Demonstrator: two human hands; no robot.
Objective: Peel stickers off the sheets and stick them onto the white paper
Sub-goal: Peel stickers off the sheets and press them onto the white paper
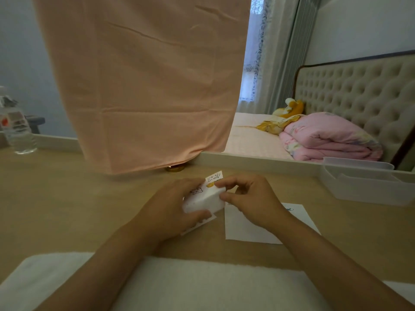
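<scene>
Fig. Head view. L hand point(170, 209) gripped the sticker sheets point(203, 198), fingers curled over the bent top sheet, thumb on its near edge; sheets sat mid-table point(67, 198), top one lifted. R hand point(251, 198) pinched that sheet's rt edge w/ thumb and forefinger. White paper point(247, 232) lay flat just rt of the sheets, partly under the R wrist. Clear bin point(363, 187) stood well apart at far rt, bottle point(20, 131) at far left. Peach cloth point(146, 86) hung down to the table's far edge; white pad point(202, 283) lay along the near edge.
</scene>
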